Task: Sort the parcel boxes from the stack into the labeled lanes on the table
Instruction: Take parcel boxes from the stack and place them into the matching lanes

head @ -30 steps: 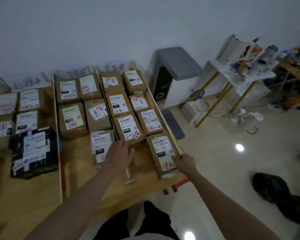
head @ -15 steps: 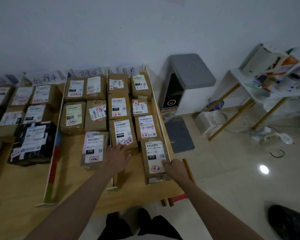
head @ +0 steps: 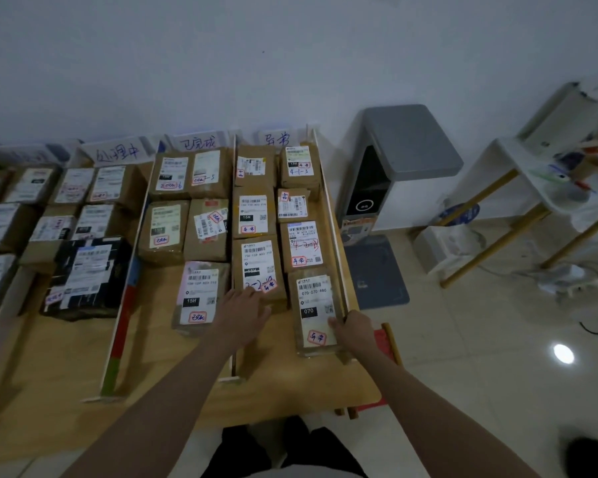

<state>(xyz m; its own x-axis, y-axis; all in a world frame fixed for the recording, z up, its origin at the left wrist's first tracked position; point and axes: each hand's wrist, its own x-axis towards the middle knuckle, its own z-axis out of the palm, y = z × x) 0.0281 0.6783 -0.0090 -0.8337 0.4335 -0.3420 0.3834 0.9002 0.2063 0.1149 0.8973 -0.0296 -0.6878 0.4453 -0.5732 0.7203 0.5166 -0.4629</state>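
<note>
Brown parcel boxes with white labels fill lanes on a wooden table [head: 173,367]. In the rightmost lane the nearest box [head: 314,310], marked 070, lies flat. My right hand [head: 354,331] grips its near right corner, thumb on the label. My left hand [head: 243,313] rests flat, fingers apart, against the near edge of the neighbouring box [head: 258,267] in the same lane. A box marked 15H [head: 201,294] lies just left of that hand in the middle lane. Handwritten paper lane signs [head: 197,142] stand at the far end by the wall.
White divider strips [head: 125,305] separate the lanes. A black-wrapped parcel [head: 87,276] lies in the lane further left. Right of the table stand a grey bin-like device [head: 397,160], a grey floor mat [head: 377,270] and a white shelf on wooden legs [head: 532,181].
The camera has swung left and down, showing more of the left lanes. Both hands stay on the two nearest boxes of the right lane; the 070 box sits slightly further in.
</note>
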